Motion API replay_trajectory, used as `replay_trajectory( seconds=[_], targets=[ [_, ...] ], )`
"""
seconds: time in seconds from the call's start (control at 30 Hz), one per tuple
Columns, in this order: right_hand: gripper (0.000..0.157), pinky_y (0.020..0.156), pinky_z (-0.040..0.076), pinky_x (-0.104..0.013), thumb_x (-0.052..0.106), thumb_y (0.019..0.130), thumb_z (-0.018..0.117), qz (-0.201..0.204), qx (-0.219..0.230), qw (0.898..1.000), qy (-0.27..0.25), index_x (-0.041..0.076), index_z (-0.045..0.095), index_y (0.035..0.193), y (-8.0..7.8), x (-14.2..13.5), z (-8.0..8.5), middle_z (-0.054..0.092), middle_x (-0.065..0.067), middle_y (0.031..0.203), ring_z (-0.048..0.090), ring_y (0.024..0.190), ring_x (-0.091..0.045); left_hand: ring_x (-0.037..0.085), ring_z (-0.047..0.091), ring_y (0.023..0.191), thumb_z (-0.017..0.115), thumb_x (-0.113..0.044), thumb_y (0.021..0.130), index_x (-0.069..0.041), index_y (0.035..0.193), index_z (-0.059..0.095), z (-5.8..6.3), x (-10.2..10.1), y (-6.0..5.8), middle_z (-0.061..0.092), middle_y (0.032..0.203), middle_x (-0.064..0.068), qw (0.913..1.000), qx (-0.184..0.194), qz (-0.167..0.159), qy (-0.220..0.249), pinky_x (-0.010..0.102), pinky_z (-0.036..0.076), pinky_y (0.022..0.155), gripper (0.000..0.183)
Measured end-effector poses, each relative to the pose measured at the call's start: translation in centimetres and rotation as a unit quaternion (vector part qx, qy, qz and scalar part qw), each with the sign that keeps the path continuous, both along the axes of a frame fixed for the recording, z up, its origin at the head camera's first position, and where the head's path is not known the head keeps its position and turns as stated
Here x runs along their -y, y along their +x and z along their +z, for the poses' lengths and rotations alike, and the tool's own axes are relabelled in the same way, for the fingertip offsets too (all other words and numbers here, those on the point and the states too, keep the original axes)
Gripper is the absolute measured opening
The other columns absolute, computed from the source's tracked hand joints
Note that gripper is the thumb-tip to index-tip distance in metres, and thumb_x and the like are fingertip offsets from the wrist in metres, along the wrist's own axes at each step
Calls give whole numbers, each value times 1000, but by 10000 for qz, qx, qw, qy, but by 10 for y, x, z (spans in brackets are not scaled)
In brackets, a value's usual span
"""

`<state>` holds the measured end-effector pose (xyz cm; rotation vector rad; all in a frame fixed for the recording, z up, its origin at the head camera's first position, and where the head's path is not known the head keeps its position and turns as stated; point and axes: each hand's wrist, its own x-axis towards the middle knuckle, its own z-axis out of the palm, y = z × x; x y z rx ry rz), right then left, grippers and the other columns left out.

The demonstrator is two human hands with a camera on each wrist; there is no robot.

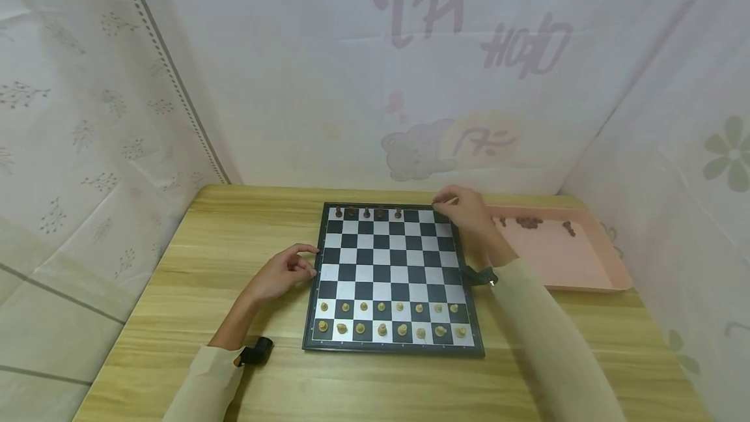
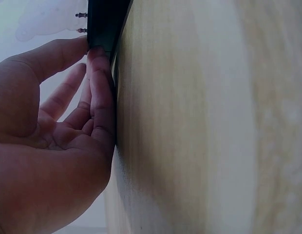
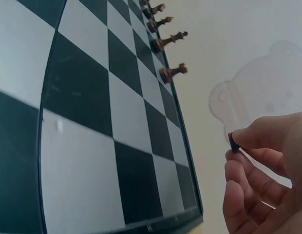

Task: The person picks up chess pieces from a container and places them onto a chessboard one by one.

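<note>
A black-and-white chessboard (image 1: 382, 257) lies on the table. My left hand (image 1: 284, 273) rests at its left side, thumb and fingertips touching the dark rim, fingers loosely bent. Over the far right corner my right hand (image 1: 469, 212) pinches a small dark chess piece (image 3: 233, 142) between thumb and fingertips. Most of that piece is hidden by the fingers, so its kind cannot be told. Several dark chess pieces, among them a rook-like one (image 3: 173, 72), stand along the far row. Light chess pieces (image 1: 382, 329) fill the two near rows.
A pink tray (image 1: 577, 266) sits right of the board, with several dark pieces (image 1: 529, 222) lying in it; my right forearm passes in front of its left part. Patterned cloth (image 1: 305, 83) hangs behind the wooden table (image 1: 258, 213) and at both sides.
</note>
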<state>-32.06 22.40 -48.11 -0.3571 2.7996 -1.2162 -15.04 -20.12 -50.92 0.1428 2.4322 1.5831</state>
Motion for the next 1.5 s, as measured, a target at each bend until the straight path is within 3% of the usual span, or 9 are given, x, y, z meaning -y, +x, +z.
replay_trajectory(
  seconds=[0.23,0.43,0.6,1.23,1.5],
  targets=[
    [17,82,58,-45,19,103,75,205,-96,9996,195,8,79,115,-5,18,-11,77,-13,119,70,102,-34,23,61,87,68,2,102,0,147,61,1,-1,0,75,100,13,10000,50,33,-28,36,44,77,46],
    [15,89,57,-50,15,100,77,397,-94,9990,203,8,80,114,1,30,-11,77,-12,119,71,102,-33,24,63,90,67,1,103,-3,147,62,0,0,-2,75,99,9,9999,96,64,-91,40,45,82,45],
    [11,93,55,-50,12,100,78,522,-84,9984,189,8,81,110,0,37,-13,78,-11,114,71,104,-32,23,64,90,66,1,103,-5,146,63,-2,0,-4,75,97,7,9997,140,77,-169,38,46,82,44],
    [10,94,53,-51,8,97,80,667,-111,9973,297,7,82,107,-5,39,-22,78,-9,105,71,101,-31,23,65,91,67,0,102,-5,147,63,-3,0,-3,75,97,6,9996,148,90,-227,40,46,85,45],
    [19,95,54,-51,4,95,79,772,-39,9969,175,3,80,114,-6,37,-22,78,-11,106,72,102,-32,23,65,91,66,0,102,-6,146,64,-4,1,-3,75,97,6,9996,147,77,-213,40,46,85,44]
  ],
)
